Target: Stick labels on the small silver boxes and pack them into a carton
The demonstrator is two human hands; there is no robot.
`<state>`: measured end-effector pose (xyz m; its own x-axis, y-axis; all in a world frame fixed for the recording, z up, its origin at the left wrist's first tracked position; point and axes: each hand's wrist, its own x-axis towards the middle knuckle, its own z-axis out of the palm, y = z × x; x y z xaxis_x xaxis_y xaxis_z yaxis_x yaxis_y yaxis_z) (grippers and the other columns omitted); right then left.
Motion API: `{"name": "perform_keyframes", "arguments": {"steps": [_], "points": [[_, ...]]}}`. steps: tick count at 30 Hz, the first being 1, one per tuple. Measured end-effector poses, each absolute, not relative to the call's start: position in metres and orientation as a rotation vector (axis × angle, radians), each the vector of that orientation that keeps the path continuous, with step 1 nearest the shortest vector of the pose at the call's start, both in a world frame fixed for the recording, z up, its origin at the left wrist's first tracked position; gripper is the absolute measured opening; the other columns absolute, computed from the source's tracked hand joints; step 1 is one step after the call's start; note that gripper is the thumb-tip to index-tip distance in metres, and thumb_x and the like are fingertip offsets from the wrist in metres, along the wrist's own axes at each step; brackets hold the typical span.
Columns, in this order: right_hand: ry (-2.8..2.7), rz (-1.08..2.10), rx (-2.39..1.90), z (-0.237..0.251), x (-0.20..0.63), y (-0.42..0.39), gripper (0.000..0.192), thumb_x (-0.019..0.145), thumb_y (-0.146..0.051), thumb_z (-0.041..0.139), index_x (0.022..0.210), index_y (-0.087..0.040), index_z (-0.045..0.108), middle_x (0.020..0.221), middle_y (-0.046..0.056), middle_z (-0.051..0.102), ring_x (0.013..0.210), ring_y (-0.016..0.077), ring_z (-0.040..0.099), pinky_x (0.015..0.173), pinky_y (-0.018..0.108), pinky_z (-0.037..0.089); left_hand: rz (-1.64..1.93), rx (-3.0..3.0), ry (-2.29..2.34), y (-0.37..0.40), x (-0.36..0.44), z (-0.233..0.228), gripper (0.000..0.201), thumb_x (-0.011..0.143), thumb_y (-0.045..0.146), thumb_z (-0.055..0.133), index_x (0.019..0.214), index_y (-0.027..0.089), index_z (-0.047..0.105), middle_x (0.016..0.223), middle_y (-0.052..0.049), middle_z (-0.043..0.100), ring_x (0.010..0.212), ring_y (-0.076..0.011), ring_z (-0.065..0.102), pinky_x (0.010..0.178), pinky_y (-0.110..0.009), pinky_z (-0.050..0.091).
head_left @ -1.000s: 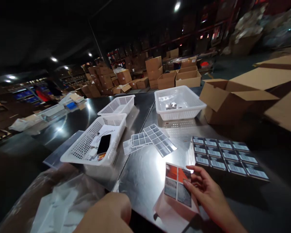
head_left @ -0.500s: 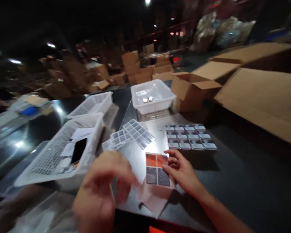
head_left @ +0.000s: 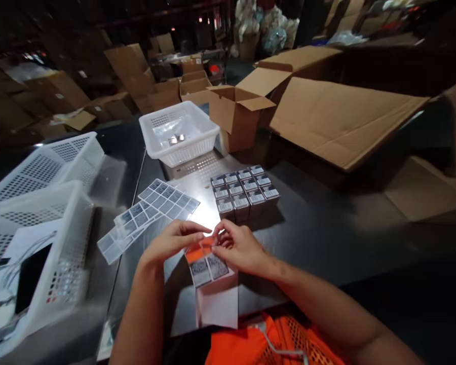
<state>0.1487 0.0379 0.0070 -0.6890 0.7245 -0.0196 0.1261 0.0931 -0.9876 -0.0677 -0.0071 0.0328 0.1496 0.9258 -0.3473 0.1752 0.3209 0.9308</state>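
Observation:
My left hand (head_left: 173, 241) and my right hand (head_left: 239, 247) meet over a small sheet of orange and grey labels (head_left: 206, 263) lying on a white backing sheet (head_left: 217, 303) at the near table edge. Both hands pinch at the sheet's top edge with their fingertips. Just beyond them stands a block of small dark boxes (head_left: 244, 193) with printed labels on top. Sheets of grey labels (head_left: 152, 209) lie fanned out to the left of the boxes.
A white perforated basket (head_left: 179, 133) holds small metal items at the back. Two more white baskets (head_left: 49, 203) stand at the left, the nearer one holding a black phone (head_left: 29, 278) and papers. Open cardboard boxes (head_left: 237, 112) and flattened cardboard (head_left: 338, 119) fill the right. An orange vest (head_left: 269, 339) shows below.
My left hand came up from below and joined the right hand at the label sheet. The view swung down and right, so the baskets now sit further left.

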Motion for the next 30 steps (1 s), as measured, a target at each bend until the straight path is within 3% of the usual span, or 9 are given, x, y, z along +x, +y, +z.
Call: {"name": "perform_keyframes", "arguments": {"steps": [3, 7, 10, 17, 21, 24, 27, 30], "points": [[-2.056, 1.305, -0.754, 0.004, 0.150, 0.037, 0.010, 0.087, -0.027, 0.071, 0.091, -0.019, 0.069, 0.092, 0.004, 0.074, 0.083, 0.0172, 0.069, 0.069, 0.027, 0.054, 0.738, 1.087, 1.325, -0.009, -0.067, 0.028, 0.038, 0.068, 0.047, 0.085, 0.091, 0.017, 0.082, 0.086, -0.008, 0.079, 0.077, -0.0199, 0.068, 0.076, -0.029, 0.052], [-2.265, 0.793, -0.582, -0.001, 0.150, 0.036, 0.006, 0.091, -0.017, 0.066, 0.092, -0.017, 0.072, 0.096, 0.007, 0.072, 0.092, 0.0208, 0.066, 0.084, 0.034, 0.053, 0.781, 0.991, 1.331, -0.010, -0.063, 0.021, 0.036, 0.065, 0.040, 0.086, 0.091, 0.016, 0.080, 0.079, -0.005, 0.076, 0.071, -0.0156, 0.064, 0.071, -0.026, 0.048], [-2.388, 0.559, -0.501, 0.000, 0.150, 0.033, 0.008, 0.094, -0.017, 0.062, 0.093, -0.016, 0.071, 0.098, 0.008, 0.069, 0.092, 0.0215, 0.061, 0.081, 0.033, 0.053, 0.793, 0.938, 1.317, -0.010, -0.062, 0.020, 0.036, 0.061, 0.035, 0.087, 0.089, 0.015, 0.078, 0.071, -0.003, 0.071, 0.066, -0.0133, 0.061, 0.068, -0.025, 0.045], [-2.318, 0.540, -0.152, 0.022, 0.173, 0.027, 0.005, 0.097, -0.021, 0.058, 0.099, -0.020, 0.063, 0.107, 0.008, 0.065, 0.106, 0.0188, 0.059, 0.093, 0.033, 0.051, 0.870, 0.931, 1.417, -0.007, -0.057, 0.020, 0.037, 0.057, 0.032, 0.076, 0.089, 0.013, 0.077, 0.060, 0.000, 0.062, 0.051, -0.0112, 0.050, 0.052, -0.024, 0.036], [-2.261, 0.125, -0.349, 0.022, 0.182, 0.060, 0.036, 0.095, -0.016, 0.061, 0.130, -0.024, 0.053, 0.121, 0.010, 0.066, 0.124, 0.0254, 0.057, 0.102, 0.045, 0.049, 1.020, 0.921, 1.668, -0.002, -0.051, 0.004, 0.024, 0.056, 0.027, 0.060, 0.073, 0.016, 0.073, 0.047, 0.004, 0.051, 0.042, -0.0095, 0.040, 0.045, -0.022, 0.024], [-2.388, -0.173, -0.440, 0.012, 0.178, 0.090, 0.050, 0.095, -0.011, 0.059, 0.142, -0.023, 0.044, 0.137, 0.013, 0.063, 0.139, 0.0313, 0.049, 0.112, 0.055, 0.038, 1.131, 0.895, 1.736, 0.001, -0.043, -0.007, 0.016, 0.061, 0.028, 0.055, 0.064, 0.018, 0.067, 0.042, 0.006, 0.041, 0.038, -0.0079, 0.030, 0.043, -0.022, 0.017], [-2.447, -0.228, -0.431, 0.002, 0.171, 0.105, 0.056, 0.095, -0.007, 0.054, 0.147, -0.019, 0.037, 0.137, 0.014, 0.064, 0.142, 0.0306, 0.046, 0.116, 0.061, 0.027, 1.197, 0.891, 1.705, 0.004, -0.035, -0.009, 0.021, 0.065, 0.036, 0.059, 0.062, 0.017, 0.067, 0.042, 0.005, 0.042, 0.040, -0.0084, 0.034, 0.044, -0.022, 0.022], [-2.369, -0.129, -0.431, -0.002, 0.169, 0.102, 0.060, 0.090, -0.008, 0.057, 0.145, -0.017, 0.038, 0.125, 0.013, 0.071, 0.136, 0.0295, 0.053, 0.117, 0.062, 0.021, 1.208, 0.891, 1.641, 0.005, -0.028, -0.003, 0.036, 0.065, 0.049, 0.070, 0.076, 0.015, 0.073, 0.047, 0.002, 0.053, 0.044, -0.0119, 0.048, 0.048, -0.023, 0.035]]}}
